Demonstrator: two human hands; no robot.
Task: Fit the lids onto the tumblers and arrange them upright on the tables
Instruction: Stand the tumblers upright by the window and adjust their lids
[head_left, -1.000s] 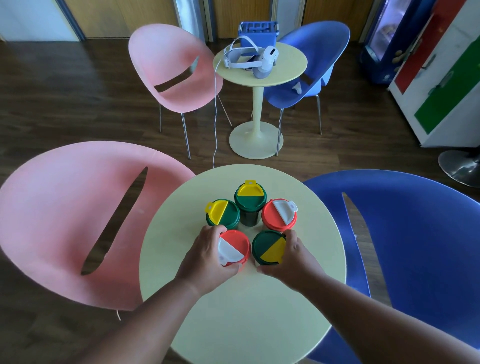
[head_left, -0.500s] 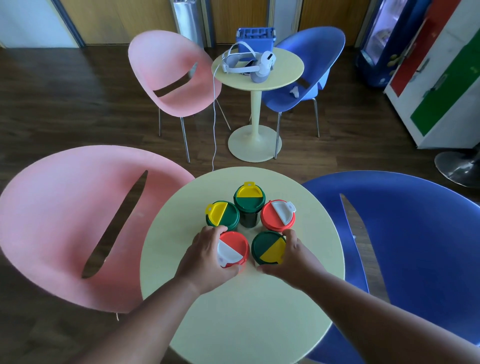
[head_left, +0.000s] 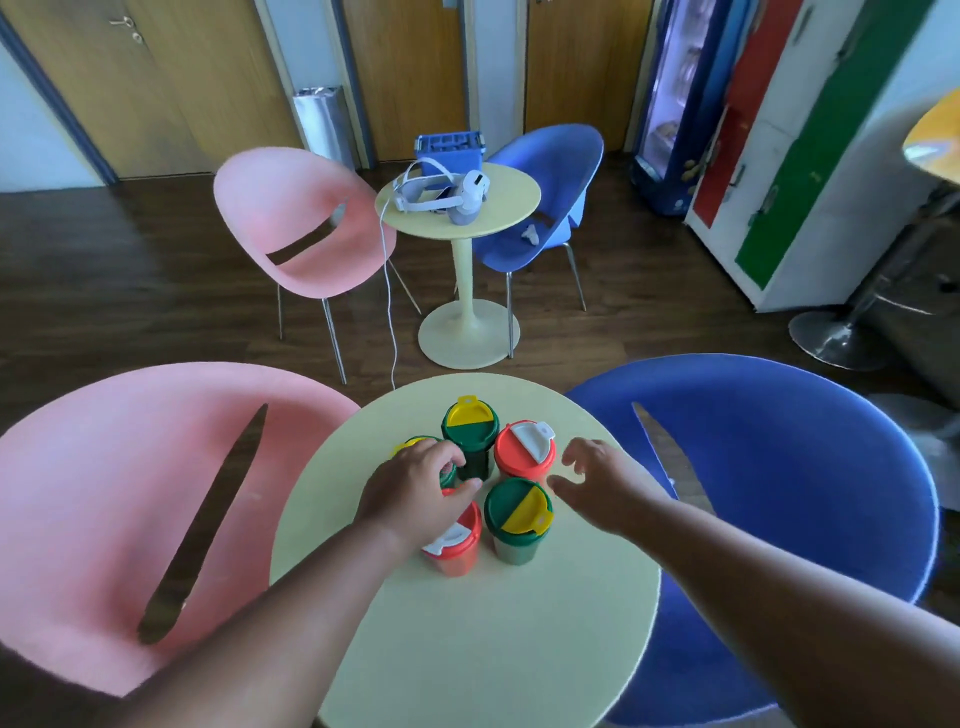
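Observation:
Several lidded tumblers stand upright in a cluster on the near round yellow table (head_left: 467, 649). At the back is a green tumbler (head_left: 467, 431) with a yellow-green lid, and to its right a red tumbler (head_left: 524, 449) with a white flap. In front stand another green tumbler (head_left: 517, 512) and a red tumbler (head_left: 457, 545). My left hand (head_left: 415, 488) covers the left green tumbler (head_left: 413, 444), with fingers and thumb curled around its top. My right hand (head_left: 597, 483) hovers with fingers spread, just right of the back red tumbler, holding nothing.
A pink chair (head_left: 130, 493) stands left of the near table and a blue chair (head_left: 779, 493) right of it. Farther back, a second yellow table (head_left: 511, 205) carries a white headset (head_left: 441, 195), with a pink chair (head_left: 296, 228) and a blue chair (head_left: 550, 197) beside it.
Both hands have let go of the two front tumblers. My left hand moved forward onto the left green tumbler. My right hand lifted away to the right and opened.

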